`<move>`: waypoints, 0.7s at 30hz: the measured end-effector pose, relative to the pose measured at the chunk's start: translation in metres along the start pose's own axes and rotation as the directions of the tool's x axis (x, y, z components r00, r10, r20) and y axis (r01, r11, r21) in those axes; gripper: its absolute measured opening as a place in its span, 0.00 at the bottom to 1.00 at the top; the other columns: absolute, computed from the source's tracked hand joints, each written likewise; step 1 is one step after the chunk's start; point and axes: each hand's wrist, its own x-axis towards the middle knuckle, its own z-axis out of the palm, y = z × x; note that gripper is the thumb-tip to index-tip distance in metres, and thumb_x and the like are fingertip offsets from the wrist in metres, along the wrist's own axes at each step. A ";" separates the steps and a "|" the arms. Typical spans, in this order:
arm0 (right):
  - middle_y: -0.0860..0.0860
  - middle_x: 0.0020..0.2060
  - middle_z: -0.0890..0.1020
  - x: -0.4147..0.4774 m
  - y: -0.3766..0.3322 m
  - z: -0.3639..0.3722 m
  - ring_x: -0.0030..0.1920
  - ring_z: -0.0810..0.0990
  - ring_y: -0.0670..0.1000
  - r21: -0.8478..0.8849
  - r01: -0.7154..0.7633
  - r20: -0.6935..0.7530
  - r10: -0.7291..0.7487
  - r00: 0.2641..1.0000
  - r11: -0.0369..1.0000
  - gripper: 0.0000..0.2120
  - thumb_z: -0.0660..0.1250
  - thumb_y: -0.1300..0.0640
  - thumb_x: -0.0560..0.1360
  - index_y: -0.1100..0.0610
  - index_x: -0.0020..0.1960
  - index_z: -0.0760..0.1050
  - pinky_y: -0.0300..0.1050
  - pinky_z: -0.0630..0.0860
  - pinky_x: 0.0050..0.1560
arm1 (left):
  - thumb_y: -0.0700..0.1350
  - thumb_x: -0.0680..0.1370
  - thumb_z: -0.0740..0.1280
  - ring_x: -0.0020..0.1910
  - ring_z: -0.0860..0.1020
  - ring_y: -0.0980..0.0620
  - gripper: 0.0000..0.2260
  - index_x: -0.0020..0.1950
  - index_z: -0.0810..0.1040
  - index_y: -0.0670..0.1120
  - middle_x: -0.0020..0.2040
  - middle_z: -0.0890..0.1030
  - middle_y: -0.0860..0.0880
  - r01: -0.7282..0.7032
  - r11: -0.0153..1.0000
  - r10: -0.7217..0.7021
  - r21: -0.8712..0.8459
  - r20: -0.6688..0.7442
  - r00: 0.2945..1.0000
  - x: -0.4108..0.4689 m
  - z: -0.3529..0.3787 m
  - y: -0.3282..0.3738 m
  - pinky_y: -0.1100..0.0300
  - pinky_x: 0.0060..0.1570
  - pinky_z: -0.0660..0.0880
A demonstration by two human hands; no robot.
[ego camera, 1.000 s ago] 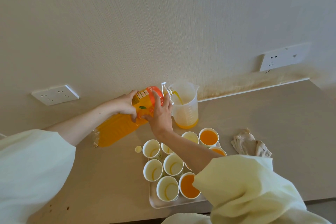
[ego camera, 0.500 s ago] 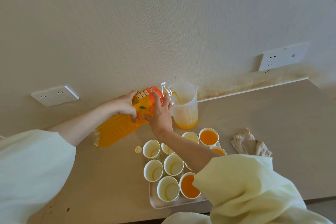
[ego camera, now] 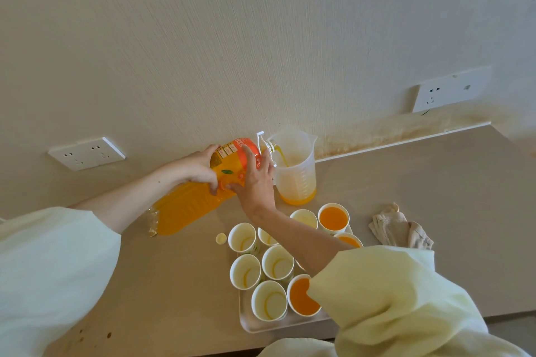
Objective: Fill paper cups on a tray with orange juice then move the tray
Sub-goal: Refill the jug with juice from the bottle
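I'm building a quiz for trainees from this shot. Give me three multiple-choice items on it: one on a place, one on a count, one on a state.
1. Where does the bottle cap lie? A on the counter, left of the tray; B on the tray; C in the measuring jug.
2. How many wall sockets show? A one; B two; C four.
3. The measuring jug is: A empty; B brimful; C shallowly filled, juice streaming in.
Key: 1 A, the cap rests on bare counter beside the tray. 2 B, one plate on each side. 3 C, the juice bottle pours into it.
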 end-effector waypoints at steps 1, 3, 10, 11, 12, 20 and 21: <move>0.60 0.77 0.46 0.000 0.000 0.000 0.77 0.46 0.61 0.001 0.000 0.002 0.000 1.000 1.000 0.43 0.74 0.54 0.72 0.47 0.78 0.52 0.52 0.61 0.71 | 0.37 0.62 0.79 0.66 0.69 0.39 0.55 0.78 0.46 0.53 0.71 0.67 0.43 0.001 1.000 -0.001 0.002 0.000 1.000 0.000 0.000 0.000 0.42 0.60 0.74; 0.60 0.77 0.46 0.000 0.000 0.000 0.77 0.46 0.61 0.003 -0.002 0.004 0.002 1.000 1.000 0.43 0.74 0.55 0.72 0.47 0.78 0.52 0.52 0.62 0.71 | 0.38 0.62 0.79 0.66 0.69 0.39 0.56 0.78 0.46 0.53 0.71 0.67 0.43 -0.002 1.000 0.002 0.002 -0.001 1.000 0.001 0.000 -0.001 0.42 0.59 0.74; 0.60 0.77 0.45 0.001 0.001 0.001 0.77 0.45 0.60 0.011 -0.001 -0.001 0.001 1.000 1.000 0.43 0.74 0.55 0.72 0.46 0.78 0.52 0.52 0.61 0.71 | 0.39 0.62 0.79 0.66 0.69 0.39 0.56 0.78 0.45 0.54 0.71 0.67 0.43 0.003 1.000 -0.003 0.013 0.000 1.000 0.001 0.000 -0.001 0.42 0.59 0.74; 0.59 0.78 0.45 0.000 0.001 0.001 0.77 0.45 0.60 0.012 -0.002 0.000 0.002 1.000 1.000 0.43 0.74 0.55 0.72 0.46 0.78 0.52 0.52 0.62 0.71 | 0.39 0.62 0.79 0.66 0.69 0.39 0.56 0.78 0.45 0.54 0.71 0.67 0.43 0.003 1.000 -0.003 0.013 0.000 1.000 0.001 0.000 -0.002 0.42 0.59 0.74; 0.59 0.78 0.45 0.000 0.001 0.001 0.77 0.45 0.60 0.011 -0.003 0.001 0.003 1.000 1.000 0.43 0.74 0.55 0.72 0.46 0.78 0.52 0.52 0.62 0.71 | 0.38 0.62 0.79 0.66 0.69 0.39 0.56 0.78 0.45 0.54 0.71 0.67 0.43 0.003 1.000 -0.003 0.015 0.000 1.000 0.001 0.001 -0.002 0.42 0.59 0.74; 0.59 0.78 0.46 0.001 0.001 0.002 0.77 0.46 0.60 0.005 -0.007 -0.008 0.007 1.000 1.000 0.43 0.74 0.55 0.72 0.46 0.77 0.52 0.52 0.63 0.70 | 0.39 0.61 0.80 0.64 0.71 0.40 0.56 0.78 0.46 0.54 0.69 0.69 0.44 -0.004 1.000 0.004 0.027 0.002 1.000 0.001 -0.001 -0.002 0.43 0.58 0.75; 0.60 0.77 0.46 0.001 0.001 0.002 0.77 0.46 0.61 0.007 -0.004 -0.009 0.004 1.000 1.000 0.43 0.74 0.56 0.72 0.46 0.77 0.52 0.52 0.63 0.70 | 0.39 0.61 0.80 0.64 0.71 0.40 0.56 0.78 0.46 0.54 0.69 0.69 0.44 -0.004 1.000 0.004 0.026 0.004 1.000 0.001 -0.001 -0.003 0.43 0.58 0.75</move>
